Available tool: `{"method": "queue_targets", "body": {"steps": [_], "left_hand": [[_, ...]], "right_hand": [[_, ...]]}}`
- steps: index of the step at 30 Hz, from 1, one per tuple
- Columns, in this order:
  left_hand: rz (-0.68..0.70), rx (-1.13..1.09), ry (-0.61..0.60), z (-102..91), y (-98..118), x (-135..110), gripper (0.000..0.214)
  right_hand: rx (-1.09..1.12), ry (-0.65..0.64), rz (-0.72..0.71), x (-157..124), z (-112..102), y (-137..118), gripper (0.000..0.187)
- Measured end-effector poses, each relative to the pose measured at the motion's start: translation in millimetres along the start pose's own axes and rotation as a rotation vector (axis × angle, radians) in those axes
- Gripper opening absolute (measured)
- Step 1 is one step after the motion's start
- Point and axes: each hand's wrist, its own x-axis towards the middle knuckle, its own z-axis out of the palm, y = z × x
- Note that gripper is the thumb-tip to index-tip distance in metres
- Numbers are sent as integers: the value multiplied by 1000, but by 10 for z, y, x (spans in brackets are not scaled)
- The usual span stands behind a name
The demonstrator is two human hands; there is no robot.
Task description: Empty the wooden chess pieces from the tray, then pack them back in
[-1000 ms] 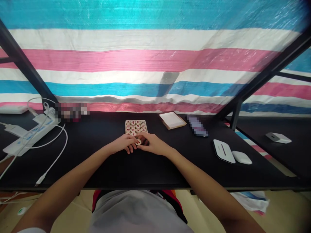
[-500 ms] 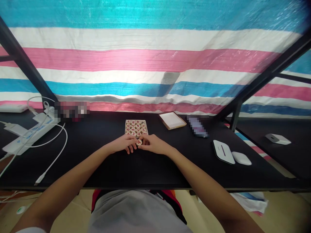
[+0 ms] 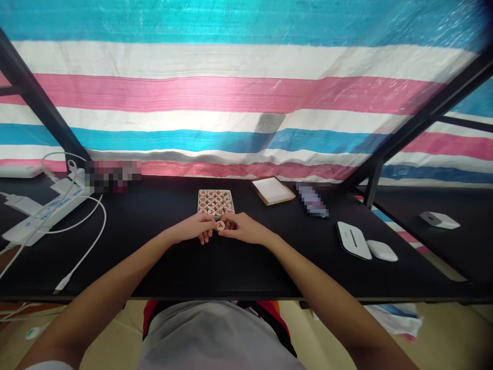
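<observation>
A round Chinese chess piece point(image 3: 220, 225) with a red character faces up between my two hands, just in front of the box. My right hand point(image 3: 243, 227) pinches its right side between thumb and fingers. At its left side, the fingertips of my left hand point(image 3: 195, 227) are closed on the edge, the other fingers curled down toward the table. Behind my hands stands a shallow square box point(image 3: 198, 201) filled with rows of similar pieces. Most show red characters; one at the far right corner looks dark. My fingers partly hide the box's near edge.
A box lid point(image 3: 273, 190) lies behind and to the right, beside a blurred phone point(image 3: 313, 200). Farther right are a white flat device point(image 3: 353, 240) and a white rounded case point(image 3: 382, 251). A power strip point(image 3: 42, 216) with white cables occupies the left side of the black table point(image 3: 185, 277).
The chess piece has turned a little between my fingers, so its red character sits at a different angle. Both hands stay in nearly the same place.
</observation>
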Motion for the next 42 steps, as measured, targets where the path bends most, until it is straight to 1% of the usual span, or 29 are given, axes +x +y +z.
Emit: {"method": "queue_targets", "body": {"steps": [3,6,9,11,14,17,20,22,24,26,28,29,33,37,40,42], "left_hand": [[19,16,-12,-3,-3,-1,26],[75,51,-16,4,7,-3,28],[106,76,3,14,25,-10,30],[62,46,11,14,34,-18,33],[-91,-54,7,0,39,-32,47],[-220,-119,-47,-11,47,-43,60],[-246,-187,-96,-8,73,-53,57],[-208,-231,-89,-8,93,-60,50],[-150,-248,-55,-16,106,-62,44],[-84,-229,-10,-28,108,-59,41],[-6,-170,38,-34,104,-53,39],[37,-124,61,-32,103,-51,39],[183,86,158,6,109,-58,35],[271,301,243,37,85,-64,27],[394,514,264,23,34,-49,24],[481,612,260,7,8,-41,24]], "right_hand": [[112,-42,35,-10,-38,-8,28],[245,-92,81,-20,-79,-13,30],[298,-95,88,-17,-90,6,30],[310,-79,74,-7,-75,29,30],[284,-11,39,10,-37,57,31],[207,91,-12,15,-5,60,30],[124,157,-64,7,10,40,27],[89,168,-92,1,11,28,24],[94,152,-110,0,9,27,24],[149,130,-108,4,1,40,31],[242,113,-76,11,-10,61,40],[290,101,-53,14,-17,72,40],[386,37,11,26,-46,96,30],[420,-21,45,35,-62,88,35],[418,-102,75,35,-65,74,38],[406,-120,80,32,-68,64,37]]}}
